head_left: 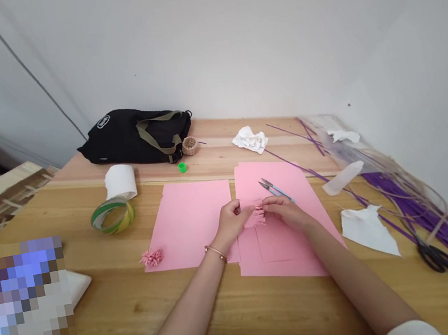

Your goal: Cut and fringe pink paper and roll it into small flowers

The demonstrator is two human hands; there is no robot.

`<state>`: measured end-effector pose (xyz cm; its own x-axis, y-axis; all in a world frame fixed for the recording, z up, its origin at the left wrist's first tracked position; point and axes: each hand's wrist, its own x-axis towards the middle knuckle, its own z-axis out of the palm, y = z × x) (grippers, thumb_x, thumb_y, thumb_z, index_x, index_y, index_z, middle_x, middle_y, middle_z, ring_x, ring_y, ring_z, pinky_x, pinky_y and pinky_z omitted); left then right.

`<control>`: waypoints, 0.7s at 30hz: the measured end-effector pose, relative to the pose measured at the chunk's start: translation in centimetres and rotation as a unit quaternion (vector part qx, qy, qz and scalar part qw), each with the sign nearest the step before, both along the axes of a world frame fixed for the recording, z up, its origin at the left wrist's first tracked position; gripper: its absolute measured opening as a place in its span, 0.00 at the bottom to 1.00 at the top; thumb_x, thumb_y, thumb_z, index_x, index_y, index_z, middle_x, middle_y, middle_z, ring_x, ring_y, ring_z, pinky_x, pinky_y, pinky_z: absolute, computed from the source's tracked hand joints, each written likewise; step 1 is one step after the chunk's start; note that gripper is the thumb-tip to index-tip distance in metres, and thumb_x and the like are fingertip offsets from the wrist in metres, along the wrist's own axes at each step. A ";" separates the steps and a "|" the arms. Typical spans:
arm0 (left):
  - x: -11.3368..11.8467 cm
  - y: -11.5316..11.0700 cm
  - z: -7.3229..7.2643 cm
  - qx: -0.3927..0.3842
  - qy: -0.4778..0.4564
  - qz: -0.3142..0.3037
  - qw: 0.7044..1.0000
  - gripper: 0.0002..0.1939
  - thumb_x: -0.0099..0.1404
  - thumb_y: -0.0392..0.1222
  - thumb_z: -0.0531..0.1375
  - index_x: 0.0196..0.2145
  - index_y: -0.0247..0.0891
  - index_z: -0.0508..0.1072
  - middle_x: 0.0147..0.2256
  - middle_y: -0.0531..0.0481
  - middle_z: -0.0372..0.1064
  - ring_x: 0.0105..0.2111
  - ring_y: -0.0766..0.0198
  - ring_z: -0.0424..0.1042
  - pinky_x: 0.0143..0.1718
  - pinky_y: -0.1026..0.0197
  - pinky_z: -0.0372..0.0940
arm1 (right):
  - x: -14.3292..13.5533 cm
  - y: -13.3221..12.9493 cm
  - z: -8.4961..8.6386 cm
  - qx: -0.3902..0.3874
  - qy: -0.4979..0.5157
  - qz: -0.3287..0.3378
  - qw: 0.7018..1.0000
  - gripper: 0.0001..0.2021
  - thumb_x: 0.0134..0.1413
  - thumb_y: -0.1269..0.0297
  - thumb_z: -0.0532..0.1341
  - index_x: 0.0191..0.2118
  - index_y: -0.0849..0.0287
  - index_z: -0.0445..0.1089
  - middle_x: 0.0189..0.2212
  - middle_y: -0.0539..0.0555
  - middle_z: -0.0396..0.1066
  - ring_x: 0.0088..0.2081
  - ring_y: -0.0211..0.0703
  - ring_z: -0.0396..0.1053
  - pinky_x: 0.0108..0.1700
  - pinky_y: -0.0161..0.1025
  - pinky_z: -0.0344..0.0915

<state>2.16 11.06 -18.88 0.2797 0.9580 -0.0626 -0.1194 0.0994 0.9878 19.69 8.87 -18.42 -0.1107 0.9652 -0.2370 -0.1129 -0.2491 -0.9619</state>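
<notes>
The left hand (233, 220) pinches a small strip of pink fringed paper (259, 214) between thumb and fingers, while the right hand (286, 211) closes fingertips on its cut edge, probably to keep the slits steady. The strip is above the right-hand pink paper sheet (283, 243); blue-handled metal snips (271, 187) lie on that sheet (within easy reach, presumably).

Passable: open wood of table (265, 327) on the near side of the right pink sheet (285, 269), between left forearm (195, 314) and right forearm (352, 283). Right of that sheet, white tissue (367, 229), black scissors (437, 257) and purple strips (433, 223) obstruct. Left past the other, flat pink sheet (192, 219), green-yellow tape roll (126, 218) and white roll (120, 181) obstruct; far left, black bag (123, 139) blocks.
</notes>
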 end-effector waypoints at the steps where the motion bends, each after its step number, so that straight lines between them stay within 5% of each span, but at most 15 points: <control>1: 0.0 0.0 0.1 -0.004 -0.010 0.004 1.000 0.15 0.46 0.49 0.68 0.25 0.35 0.73 0.24 0.52 0.69 0.29 0.63 0.67 0.31 0.61 0.62 | -0.1 0.1 0.1 -0.011 0.002 -0.003 1.000 0.14 0.33 0.54 0.71 0.26 0.56 0.75 0.26 0.55 0.73 0.28 0.44 0.70 0.34 0.43 0.66; 7: -0.3 -0.1 0.9 -0.049 -0.087 0.028 0.995 0.14 0.46 0.46 0.68 0.29 0.33 0.74 0.29 0.48 0.73 0.31 0.62 0.69 0.35 0.59 0.64 | -2.0 1.6 1.2 -0.086 0.001 -0.069 0.994 0.19 0.32 0.43 0.69 0.23 0.55 0.70 0.20 0.52 0.70 0.24 0.41 0.67 0.30 0.42 0.66; 13: -0.3 0.0 1.1 -0.075 -0.131 0.055 0.987 0.14 0.47 0.44 0.67 0.30 0.33 0.74 0.31 0.47 0.74 0.32 0.62 0.70 0.38 0.57 0.65 | -5.0 2.0 0.0 0.014 0.041 -0.143 0.989 0.19 0.34 0.46 0.68 0.26 0.57 0.69 0.22 0.51 0.71 0.28 0.43 0.68 0.32 0.40 0.64; 21: -0.3 0.0 1.4 -0.077 -0.105 0.062 0.990 0.12 0.48 0.44 0.67 0.29 0.34 0.74 0.29 0.49 0.74 0.31 0.63 0.70 0.36 0.59 0.64 | -4.2 1.3 -0.5 0.029 0.081 -0.088 0.992 0.14 0.37 0.54 0.70 0.30 0.57 0.72 0.26 0.51 0.72 0.30 0.42 0.68 0.35 0.39 0.64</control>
